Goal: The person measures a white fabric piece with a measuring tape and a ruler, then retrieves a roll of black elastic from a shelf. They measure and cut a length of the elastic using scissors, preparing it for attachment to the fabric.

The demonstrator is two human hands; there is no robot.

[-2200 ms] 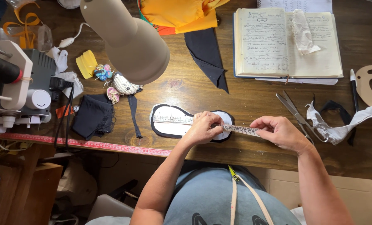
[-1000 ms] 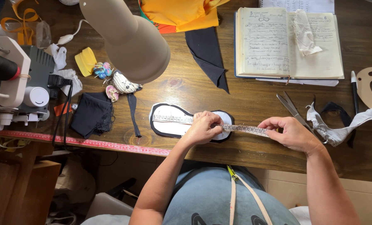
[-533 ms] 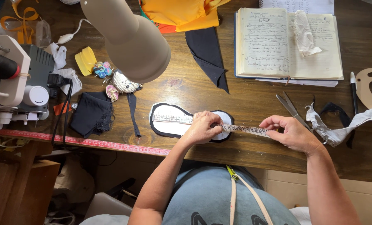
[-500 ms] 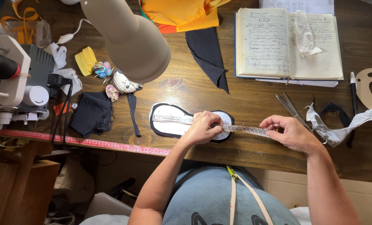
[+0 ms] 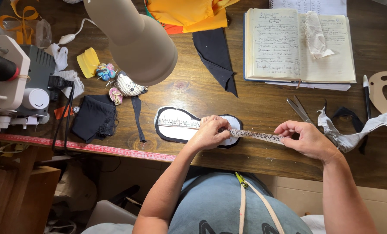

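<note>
From my remote seat I see two bare forearms, without sleeves, watch or bracelet. The left hand (image 5: 209, 133) and the right hand (image 5: 306, 139) wear no gloves, and I can make out no rings. The torso is covered by a blue-grey cotton top (image 5: 219, 203) with part of a dark print at its lower edge. A pale beige tape with a yellow-green tip (image 5: 244, 203) hangs down the front of it.

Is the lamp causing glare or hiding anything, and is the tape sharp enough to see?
Head view: the beige lamp shade looms close, covering part of the dark wooden table; no strong glare; the printed measuring tape between left hand and right hand looks sharp, markings too small to read.
</note>
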